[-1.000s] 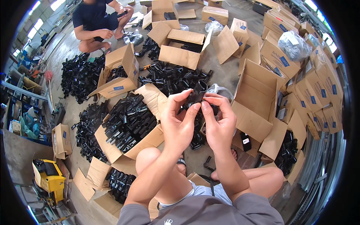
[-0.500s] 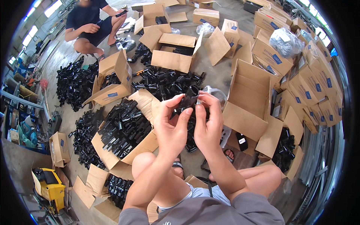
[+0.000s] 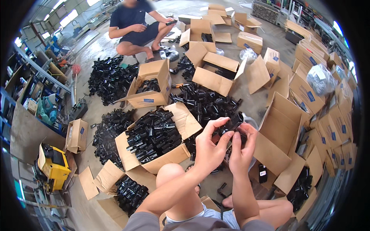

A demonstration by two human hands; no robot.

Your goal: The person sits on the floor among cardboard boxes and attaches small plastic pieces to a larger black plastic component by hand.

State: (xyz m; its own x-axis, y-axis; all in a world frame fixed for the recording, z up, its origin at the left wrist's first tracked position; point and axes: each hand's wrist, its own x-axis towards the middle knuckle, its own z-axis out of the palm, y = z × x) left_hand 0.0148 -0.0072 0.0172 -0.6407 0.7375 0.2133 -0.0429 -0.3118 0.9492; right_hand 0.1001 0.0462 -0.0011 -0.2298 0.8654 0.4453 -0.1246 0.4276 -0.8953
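Observation:
Both my hands hold one short black part with a round, tube-like open end (image 3: pixel 235 121), raised over the loose pile in front of me. My left hand (image 3: pixel 211 145) has its thumb and fingers pinched round the part's left side. My right hand (image 3: pixel 243 149) grips it from the right, thumb pressed up against it. The fingers hide much of the part's lower side. Left of my hands, an open carton (image 3: pixel 165 163) is heaped with similar black parts (image 3: pixel 152 134). Behind them spreads a loose pile of black parts (image 3: pixel 204 102) on the floor.
A deep open carton (image 3: pixel 279 125) stands right of my hands, with a phone-like black object (image 3: pixel 263 173) near it. Stacked cartons (image 3: pixel 335 131) line the right side. Far left squats another person (image 3: pixel 133 29) handling a black part. A yellow machine (image 3: pixel 54 169) stands at lower left.
My view has swung left, so the surroundings sit farther right and lower in the picture. Both hands still hold the black part, now turned slightly.

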